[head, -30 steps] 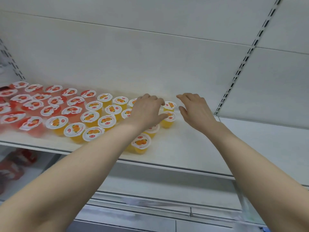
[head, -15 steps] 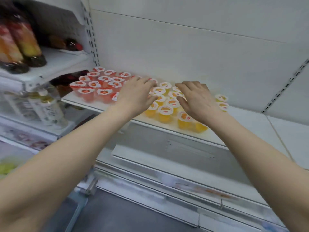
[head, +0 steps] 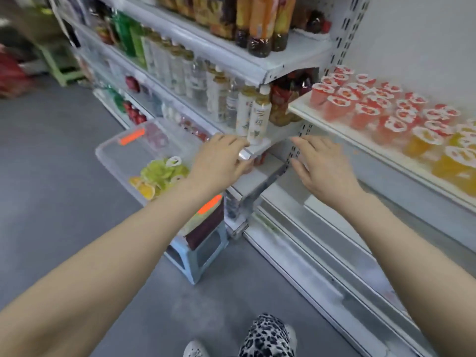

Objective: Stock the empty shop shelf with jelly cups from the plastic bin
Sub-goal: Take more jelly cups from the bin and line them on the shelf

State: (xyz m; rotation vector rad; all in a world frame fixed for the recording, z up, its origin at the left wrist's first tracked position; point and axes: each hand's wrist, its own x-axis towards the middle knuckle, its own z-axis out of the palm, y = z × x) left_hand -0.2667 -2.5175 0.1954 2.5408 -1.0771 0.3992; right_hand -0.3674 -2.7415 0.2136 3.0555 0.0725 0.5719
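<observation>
Fingers on your left hand (head: 219, 161) and right hand (head: 322, 166) are lying loosely spread and holding nothing, both hovering in front of the shelving. Just left of your left hand, the plastic bin (head: 113, 155) is sitting on a blue stool (head: 195, 258), carrying green and yellow jelly cups (head: 159, 176). Red and orange cups (head: 386, 112) are standing in rows on the shelf (head: 360, 141) to your right.
</observation>
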